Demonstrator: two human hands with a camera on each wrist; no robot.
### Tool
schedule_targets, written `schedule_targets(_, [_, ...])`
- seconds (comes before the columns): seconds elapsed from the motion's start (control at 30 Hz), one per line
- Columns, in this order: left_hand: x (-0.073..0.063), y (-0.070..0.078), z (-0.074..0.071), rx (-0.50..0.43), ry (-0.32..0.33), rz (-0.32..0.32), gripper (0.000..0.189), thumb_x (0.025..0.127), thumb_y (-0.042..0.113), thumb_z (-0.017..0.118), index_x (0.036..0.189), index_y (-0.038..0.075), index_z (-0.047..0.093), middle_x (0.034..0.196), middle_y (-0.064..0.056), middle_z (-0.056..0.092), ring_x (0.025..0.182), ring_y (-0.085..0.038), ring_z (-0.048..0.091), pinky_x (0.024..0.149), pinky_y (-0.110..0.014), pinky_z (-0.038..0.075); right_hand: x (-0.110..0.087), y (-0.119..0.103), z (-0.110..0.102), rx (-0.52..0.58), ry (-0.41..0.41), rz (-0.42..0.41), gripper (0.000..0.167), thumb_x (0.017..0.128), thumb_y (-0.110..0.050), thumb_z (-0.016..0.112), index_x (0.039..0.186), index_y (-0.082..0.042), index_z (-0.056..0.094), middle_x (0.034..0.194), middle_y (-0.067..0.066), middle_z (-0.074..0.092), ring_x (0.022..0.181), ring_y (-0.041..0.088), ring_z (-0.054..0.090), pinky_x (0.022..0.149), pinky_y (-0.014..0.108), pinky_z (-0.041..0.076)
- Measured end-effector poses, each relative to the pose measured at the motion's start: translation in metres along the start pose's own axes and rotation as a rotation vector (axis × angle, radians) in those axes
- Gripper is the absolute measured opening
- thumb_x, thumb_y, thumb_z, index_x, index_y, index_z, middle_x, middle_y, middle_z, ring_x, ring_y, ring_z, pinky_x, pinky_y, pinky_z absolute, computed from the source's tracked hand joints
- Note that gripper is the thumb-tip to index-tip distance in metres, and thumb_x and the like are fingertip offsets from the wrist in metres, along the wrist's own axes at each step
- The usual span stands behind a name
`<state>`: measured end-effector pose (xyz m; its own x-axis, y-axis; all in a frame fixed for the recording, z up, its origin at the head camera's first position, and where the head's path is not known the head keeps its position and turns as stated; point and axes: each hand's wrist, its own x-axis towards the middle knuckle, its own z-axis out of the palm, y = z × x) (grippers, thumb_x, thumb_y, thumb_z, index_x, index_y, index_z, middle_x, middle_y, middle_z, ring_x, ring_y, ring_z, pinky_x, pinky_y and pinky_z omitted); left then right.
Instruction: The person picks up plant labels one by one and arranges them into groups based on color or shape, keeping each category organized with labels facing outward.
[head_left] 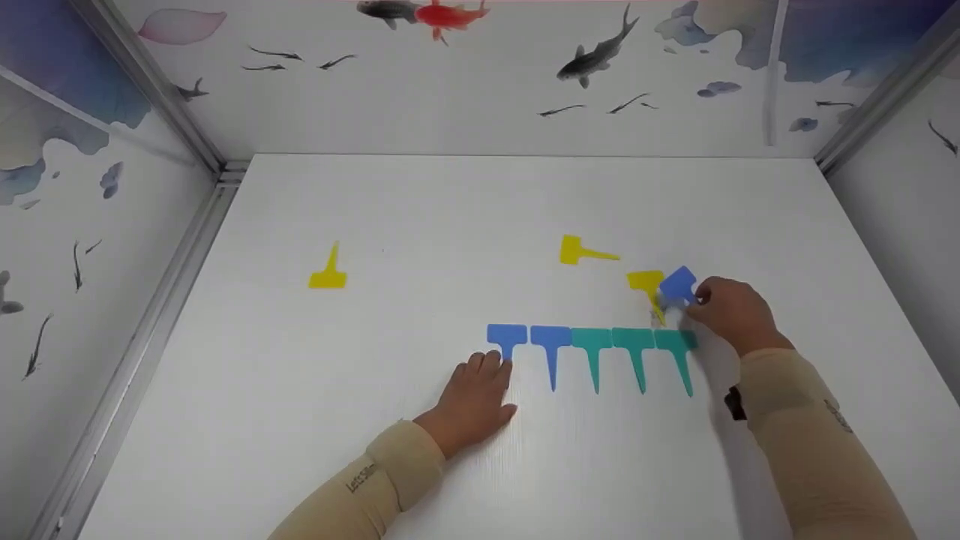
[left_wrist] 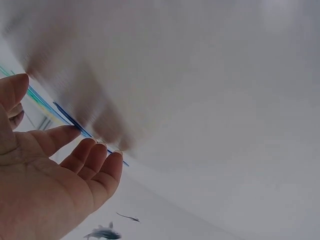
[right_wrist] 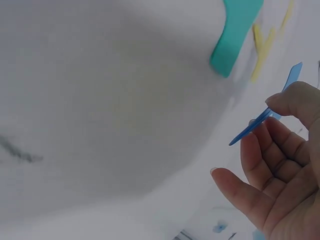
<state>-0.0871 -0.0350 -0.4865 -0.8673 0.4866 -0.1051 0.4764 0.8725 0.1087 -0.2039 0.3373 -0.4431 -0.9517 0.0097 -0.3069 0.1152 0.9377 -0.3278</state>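
My right hand (head_left: 739, 311) pinches a blue T-shaped plant label (head_left: 679, 285) by its stem, above the table beyond the right end of a row. In the right wrist view, thumb and fingers meet on this held label (right_wrist: 260, 122), its pointed tip sticking out. The row has two blue labels and three teal labels (head_left: 592, 339), heads side by side, stems toward me. Fingertips of my left hand (head_left: 472, 401) rest on the leftmost blue label (head_left: 507, 334), hiding its stem's lower part. Beside it lies the other blue label (head_left: 551, 337).
One yellow label (head_left: 571, 250) lies on its side behind the row. Another yellow label (head_left: 646, 281) is close to the held blue one, and a third yellow label (head_left: 328, 279) lies far left, stem pointing away. White panels with painted fish (head_left: 598, 56) enclose the white table (head_left: 337, 420).
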Motion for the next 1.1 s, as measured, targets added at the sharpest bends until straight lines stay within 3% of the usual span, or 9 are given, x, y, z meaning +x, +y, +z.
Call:
schedule_targets(0.57, [0.0, 0.0, 0.0, -0.063, -0.011, -0.018, 0.061, 0.093, 0.04, 0.06, 0.139, 0.003, 0.047, 0.136, -0.013, 0.046, 0.122, -0.028, 0.043, 0.1, -0.042, 0.041, -0.026, -0.047, 0.011, 0.043, 0.071, -0.084, 0.037, 0.092, -0.021, 0.06, 0.118, 0.005, 0.059, 0.107, 0.023, 0.062, 0.091, 0.033, 0.056, 0.083, 0.05, 0.05])
schedule_targets(0.8, [0.001, 0.0, 0.0, -0.046, -0.012, -0.015, 0.061, 0.093, 0.04, 0.06, 0.139, 0.003, 0.048, 0.135, -0.013, 0.047, 0.121, -0.028, 0.044, 0.1, -0.041, 0.042, -0.03, -0.066, 0.021, 0.097, 0.041, -0.083, 0.036, 0.092, -0.021, 0.06, 0.119, 0.002, 0.058, 0.106, 0.019, 0.061, 0.093, 0.032, 0.054, 0.088, 0.048, 0.05])
schedule_targets(1.1, [0.003, 0.002, -0.004, -0.064, -0.043, -0.036, 0.061, 0.092, 0.041, 0.061, 0.139, 0.005, 0.048, 0.133, -0.011, 0.047, 0.12, -0.025, 0.043, 0.1, -0.039, 0.042, -0.035, -0.092, 0.034, 0.064, 0.078, -0.152, 0.029, 0.091, -0.018, 0.063, 0.112, 0.0, 0.063, 0.098, 0.015, 0.064, 0.086, 0.029, 0.055, 0.081, 0.043, 0.051])
